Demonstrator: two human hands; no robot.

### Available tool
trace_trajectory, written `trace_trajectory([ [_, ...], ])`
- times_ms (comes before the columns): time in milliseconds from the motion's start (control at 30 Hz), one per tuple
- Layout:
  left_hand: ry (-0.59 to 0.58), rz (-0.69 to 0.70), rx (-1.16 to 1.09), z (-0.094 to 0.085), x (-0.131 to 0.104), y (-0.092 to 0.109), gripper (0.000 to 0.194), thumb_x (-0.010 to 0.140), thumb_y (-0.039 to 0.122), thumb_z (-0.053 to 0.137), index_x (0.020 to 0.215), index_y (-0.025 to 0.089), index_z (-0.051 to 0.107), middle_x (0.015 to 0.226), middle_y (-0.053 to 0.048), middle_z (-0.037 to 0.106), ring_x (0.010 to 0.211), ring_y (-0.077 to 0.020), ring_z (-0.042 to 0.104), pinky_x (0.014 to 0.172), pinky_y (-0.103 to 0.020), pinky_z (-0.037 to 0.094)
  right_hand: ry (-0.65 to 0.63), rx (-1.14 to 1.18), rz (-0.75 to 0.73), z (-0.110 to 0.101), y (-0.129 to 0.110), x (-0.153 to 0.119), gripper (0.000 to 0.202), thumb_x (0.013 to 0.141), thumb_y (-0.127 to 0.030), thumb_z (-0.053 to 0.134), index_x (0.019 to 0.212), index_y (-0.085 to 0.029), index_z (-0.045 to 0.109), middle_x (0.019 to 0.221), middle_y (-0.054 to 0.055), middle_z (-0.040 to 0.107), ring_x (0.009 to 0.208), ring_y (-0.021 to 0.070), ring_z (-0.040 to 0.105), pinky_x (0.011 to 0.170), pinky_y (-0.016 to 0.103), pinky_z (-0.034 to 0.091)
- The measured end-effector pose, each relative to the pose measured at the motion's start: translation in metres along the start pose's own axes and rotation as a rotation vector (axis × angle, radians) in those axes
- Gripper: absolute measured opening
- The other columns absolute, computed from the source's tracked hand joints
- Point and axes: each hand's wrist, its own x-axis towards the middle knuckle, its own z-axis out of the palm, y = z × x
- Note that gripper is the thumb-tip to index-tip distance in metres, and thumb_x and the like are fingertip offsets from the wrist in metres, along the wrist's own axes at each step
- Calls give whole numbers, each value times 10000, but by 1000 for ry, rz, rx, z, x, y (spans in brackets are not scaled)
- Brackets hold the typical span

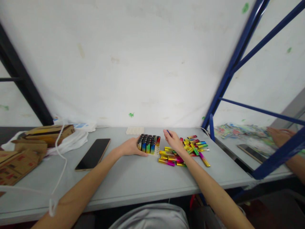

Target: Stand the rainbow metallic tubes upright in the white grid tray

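Note:
Rows of upright lighters (148, 143), black-topped with shiny coloured bodies, stand packed in a white holed tray (156, 151). My left hand (130, 147) grips the left side of this block, thumb along its front. Bare holes show at the tray's right front. Just right of the tray, my right hand (174, 142) is raised with its fingers pinched on a lighter; only a small dark bluish end shows. Beneath and beyond that hand lies a loose pile of lighters (169, 158) in gold, red, green and magenta, partly covered by the wrist.
Another white holed tray (135, 130) lies near the wall. A phone (93, 155) rests left of my hand. Farther left are cardboard boxes (22, 156), white plastic and a cable. A blue metal frame (222, 79) stands right; a co-worker's hands (280, 136) show beyond it.

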Motion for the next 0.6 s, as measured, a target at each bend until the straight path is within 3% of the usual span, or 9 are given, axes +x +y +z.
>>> trace_trajectory([
  [133,-11,10,-22,1,1,-3,891,541,671,855,1274,233,598,1142,-52,777,1044,-331,719,917,-386,552,62,-238,-74,9,-3,-6,528,917,-630,469,599,-226,346,592,-37,315,596,128,344,572,280,241],
  [333,-5,3,11,1,2,-5,911,533,685,856,1277,228,593,1158,-60,774,1058,-345,717,912,-397,557,29,-258,-140,14,-12,-11,334,893,-460,436,658,-228,389,616,-39,357,628,139,375,598,272,269],
  [600,3,3,-3,1,0,-1,952,537,683,864,1325,225,587,1183,-69,769,1093,-344,705,944,-402,544,50,-295,-161,10,-13,-11,401,994,-580,435,810,-230,506,661,-31,517,651,162,493,636,270,352],
])
